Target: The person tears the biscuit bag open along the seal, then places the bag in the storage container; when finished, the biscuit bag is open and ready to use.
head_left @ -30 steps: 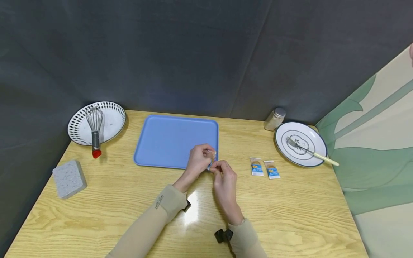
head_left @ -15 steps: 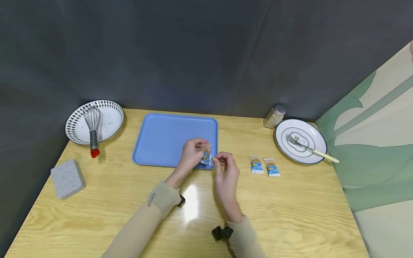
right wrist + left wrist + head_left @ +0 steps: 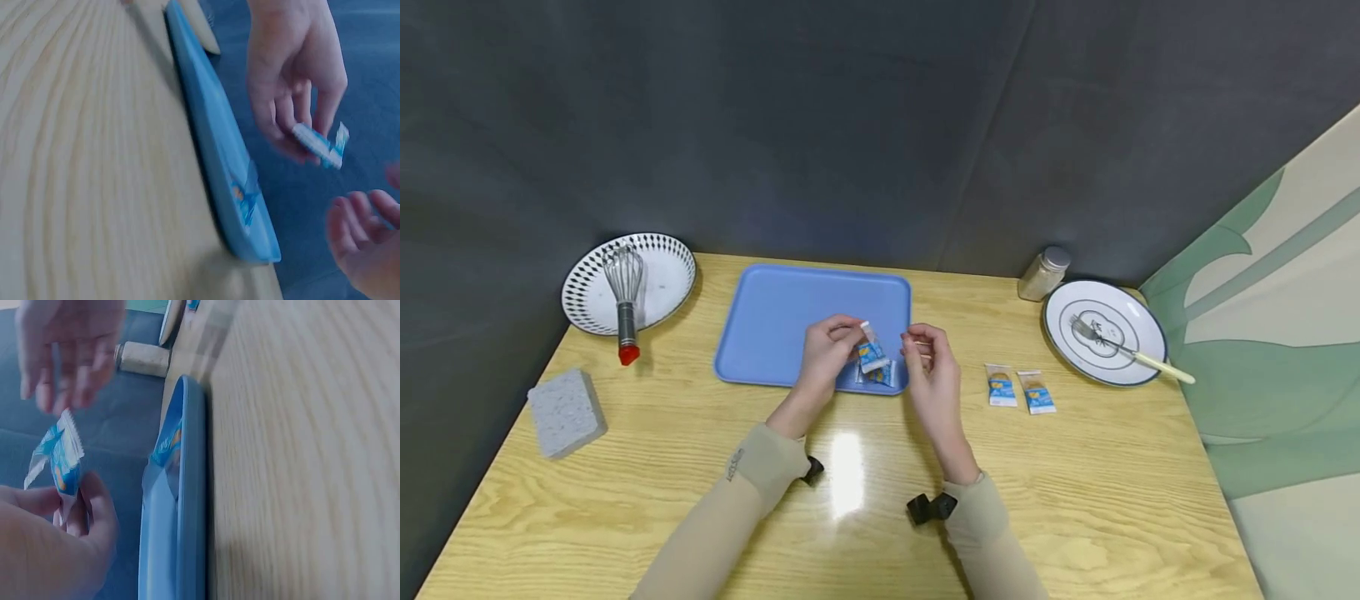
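Note:
My left hand (image 3: pixel 826 354) pinches a small blue-and-white wrapped biscuit packet (image 3: pixel 870 357) by one end, above the right front corner of the blue tray (image 3: pixel 790 304). In the left wrist view, a second blue-and-white flap sticks out beside the held packet (image 3: pixel 66 456); whether it is torn wrapper or another packet, I cannot tell. Another biscuit packet (image 3: pixel 167 449) lies inside the tray, partly hidden by the held one in the head view. Just right of them hovers my right hand (image 3: pixel 937 375), fingers loosely bent, apart from the packet and holding nothing.
Two more packets (image 3: pixel 1001 386) lie right of the tray. Farther right are a plate (image 3: pixel 1138 333) with a fork (image 3: pixel 1135 356) and a shaker jar (image 3: pixel 1043 275). A patterned plate (image 3: pixel 673 287) with a whisk (image 3: pixel 625 292) and a grey sponge block (image 3: pixel 567 413) stand left.
My hands, close together at the packet before, have drawn apart. The left moved left with the packet; the right let go and shifted slightly away. The packet lying in the tray has come into sight.

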Available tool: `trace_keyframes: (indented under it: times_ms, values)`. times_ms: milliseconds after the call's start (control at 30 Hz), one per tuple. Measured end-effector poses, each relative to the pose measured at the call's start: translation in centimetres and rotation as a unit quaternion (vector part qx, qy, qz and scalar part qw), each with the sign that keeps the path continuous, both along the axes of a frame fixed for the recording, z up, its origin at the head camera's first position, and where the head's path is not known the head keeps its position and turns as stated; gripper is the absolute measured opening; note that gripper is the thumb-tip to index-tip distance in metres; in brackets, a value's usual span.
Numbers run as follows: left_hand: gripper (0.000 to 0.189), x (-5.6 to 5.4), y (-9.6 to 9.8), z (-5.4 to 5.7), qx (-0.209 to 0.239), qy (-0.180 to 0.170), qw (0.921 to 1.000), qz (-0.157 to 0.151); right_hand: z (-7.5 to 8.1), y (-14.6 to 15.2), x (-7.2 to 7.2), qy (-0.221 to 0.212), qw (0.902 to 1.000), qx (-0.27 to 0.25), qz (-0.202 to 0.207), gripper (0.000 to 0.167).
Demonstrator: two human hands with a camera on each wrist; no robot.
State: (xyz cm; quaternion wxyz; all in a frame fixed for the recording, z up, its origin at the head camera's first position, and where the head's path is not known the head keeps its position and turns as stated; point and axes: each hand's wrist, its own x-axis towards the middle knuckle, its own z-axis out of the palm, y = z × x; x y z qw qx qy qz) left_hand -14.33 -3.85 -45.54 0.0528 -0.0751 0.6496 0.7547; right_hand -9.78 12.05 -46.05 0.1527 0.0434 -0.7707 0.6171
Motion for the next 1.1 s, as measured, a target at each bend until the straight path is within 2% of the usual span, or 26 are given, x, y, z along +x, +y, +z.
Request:
trace_keyframes:
  times_ms: [100,167,267,367,433,567,733,933,1100]
  values:
    - [0.011,-0.5,-0.4,0.0,0.030,-0.003,0.9987,0.043,-0.4,0.2,-0.5,-0.047,0.9978,0.029,0.037,0.028]
    - [0.011,-0.7,-0.6,0.0,0.036,-0.003,0.9979,0.053,-0.5,0.2,-0.9,-0.074,0.9941,0.043,0.067,0.028]
    - [0.009,-1.0,-0.6,0.2,0.037,-0.007,0.9979,0.052,-0.4,0.2,-1.9,-0.098,0.9907,0.033,0.089,0.021]
    - [0.008,-1.4,-0.5,0.1,0.044,-0.018,0.9980,0.041,-0.3,0.5,-3.1,-0.105,0.9908,0.020,0.083,0.012]
    - [0.010,-1.7,-0.7,0.1,0.033,-0.024,0.9989,0.025,-0.1,0.7,-4.0,-0.109,0.9906,0.021,0.080,0.010]
    - [0.017,-2.2,-1.6,0.0,-0.022,-0.028,0.9991,-0.022,0.0,1.4,-5.9,-0.115,0.9894,0.042,0.078,0.010]
    - [0.019,-2.6,-2.3,-0.2,-0.106,-0.025,0.9908,-0.081,-0.1,2.1,-7.4,-0.133,0.9825,0.107,0.076,0.011]
    - [0.013,-3.4,-2.4,-0.9,-0.180,-0.003,0.9765,-0.119,-0.3,2.2,-7.9,-0.150,0.9602,0.218,0.090,0.011]
    - [0.009,-3.8,-2.6,-1.3,-0.264,0.027,0.9540,-0.139,-0.3,1.8,-7.9,-0.137,0.9383,0.307,0.080,0.008]
